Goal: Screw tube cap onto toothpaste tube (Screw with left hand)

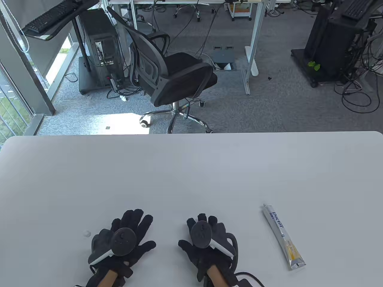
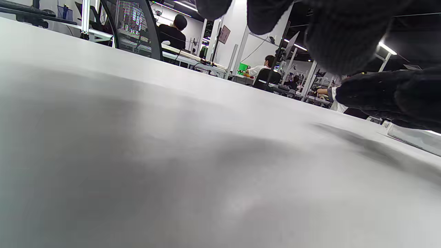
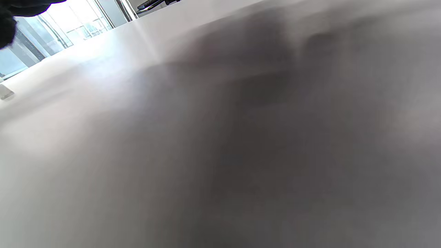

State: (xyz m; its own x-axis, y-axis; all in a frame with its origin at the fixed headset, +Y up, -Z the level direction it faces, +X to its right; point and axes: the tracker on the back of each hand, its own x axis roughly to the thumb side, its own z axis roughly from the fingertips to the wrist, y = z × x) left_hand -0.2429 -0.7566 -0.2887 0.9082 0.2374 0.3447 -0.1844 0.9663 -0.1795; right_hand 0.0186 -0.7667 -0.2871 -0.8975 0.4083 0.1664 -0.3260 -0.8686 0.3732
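A white toothpaste tube [image 1: 282, 236] marked "Doctor" lies on the white table [image 1: 191, 173] at the front right, its neck end pointing away from me. A small white cap [image 1: 87, 233] lies on the table just left of my left hand [image 1: 125, 236]. Both hands rest flat on the table, palms down, fingers spread, holding nothing. My right hand [image 1: 206, 236] is left of the tube, apart from it. The tube's edge shows at the right of the left wrist view [image 2: 413, 137]. The cap shows at the left edge of the right wrist view [image 3: 5, 92].
The table's far edge [image 1: 191, 133] runs across the middle of the table view. Beyond it stand a black office chair [image 1: 170, 74], desks and computer gear on the floor. A cable [image 1: 248, 275] trails from my right wrist.
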